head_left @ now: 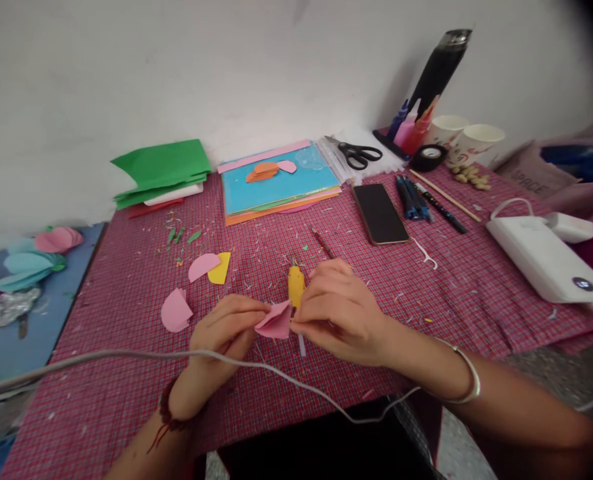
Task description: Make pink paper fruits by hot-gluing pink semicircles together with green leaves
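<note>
Both hands meet over the red checked cloth near its front edge. My left hand pinches one side of a folded pink paper piece. My right hand pinches its other side, fingers closed; a yellow rolled paper piece stands just behind the fingers, and I cannot tell whether it is held. A thin white stick pokes out below the pink paper. Loose pink shapes and a yellow cut-out lie to the left.
At the back lie green paper, a stack of coloured sheets, scissors, a phone, pens, a tape roll, two cups, a black bottle. A white power bank sits right. A grey cable crosses my wrists.
</note>
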`<state>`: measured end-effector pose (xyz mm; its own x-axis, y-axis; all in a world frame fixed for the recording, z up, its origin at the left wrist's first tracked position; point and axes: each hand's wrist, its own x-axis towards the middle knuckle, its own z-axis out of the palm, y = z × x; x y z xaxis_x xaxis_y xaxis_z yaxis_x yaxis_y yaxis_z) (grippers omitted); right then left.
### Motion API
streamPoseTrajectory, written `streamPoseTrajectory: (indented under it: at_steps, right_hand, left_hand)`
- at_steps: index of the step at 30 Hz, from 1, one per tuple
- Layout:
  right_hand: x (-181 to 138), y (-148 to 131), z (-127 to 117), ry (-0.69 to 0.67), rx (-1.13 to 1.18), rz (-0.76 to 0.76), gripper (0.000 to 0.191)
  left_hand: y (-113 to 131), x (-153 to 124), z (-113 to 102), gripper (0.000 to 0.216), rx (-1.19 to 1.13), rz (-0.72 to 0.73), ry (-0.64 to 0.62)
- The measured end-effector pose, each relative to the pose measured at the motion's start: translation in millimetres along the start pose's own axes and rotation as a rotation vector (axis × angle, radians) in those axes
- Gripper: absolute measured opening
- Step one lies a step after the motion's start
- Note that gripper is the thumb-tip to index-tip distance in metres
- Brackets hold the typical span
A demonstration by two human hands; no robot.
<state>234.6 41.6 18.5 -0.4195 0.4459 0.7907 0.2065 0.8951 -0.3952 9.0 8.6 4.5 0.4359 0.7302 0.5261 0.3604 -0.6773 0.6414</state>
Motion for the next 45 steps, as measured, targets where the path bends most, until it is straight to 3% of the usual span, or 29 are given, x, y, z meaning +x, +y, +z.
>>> streamPoseTrajectory:
  at_steps: [5, 12, 17, 23, 30, 37, 39, 41, 45]
  right_hand:
    - [-2, -1, 2, -0.084, -0.066, -0.048, 0.010]
    - [-3, -1, 2, -0.097, -0.096, -0.048, 0.006]
    - [-4, -1, 2, -0.199, -0.153, 0.018, 0.003]
    - [-2, -3, 5, -0.207, -0.073, 0.161, 0.010]
    - [-3, -3, 10, -0.203, -0.178, 0.190, 0.017]
    - [-5, -7, 10, -0.146, -0.086, 0.335, 0.008]
    - [-4, -8, 9, -0.141, -0.041, 0.388, 0.020]
    - [-2, -8, 8, -0.168, 0.013, 0.391, 0.026]
    - [-1, -6, 9, -0.242, 0.058, 0.368, 0.015]
  left_hand:
    - [1, 1, 0, 0.031, 0.030, -0.002, 0.027]
    - [1, -1, 2, 0.030, 0.022, -0.032, 0.044]
    - [3, 1, 1, 0.030, 0.048, -0.031, 0.015]
    - [2, -1, 3, 0.028, 0.036, -0.070, 0.021]
    - [3, -8, 8, 0.027, -0.055, -0.098, 0.006]
    - [2, -10, 10, 0.024, -0.097, -0.097, 0.010]
    - [2, -9, 12, 0.024, -0.134, -0.111, 0.008]
    - [3, -8, 13, 0.023, -0.165, -0.145, 0.030]
    - [6, -5, 16, 0.020, -0.151, -0.230, 0.086]
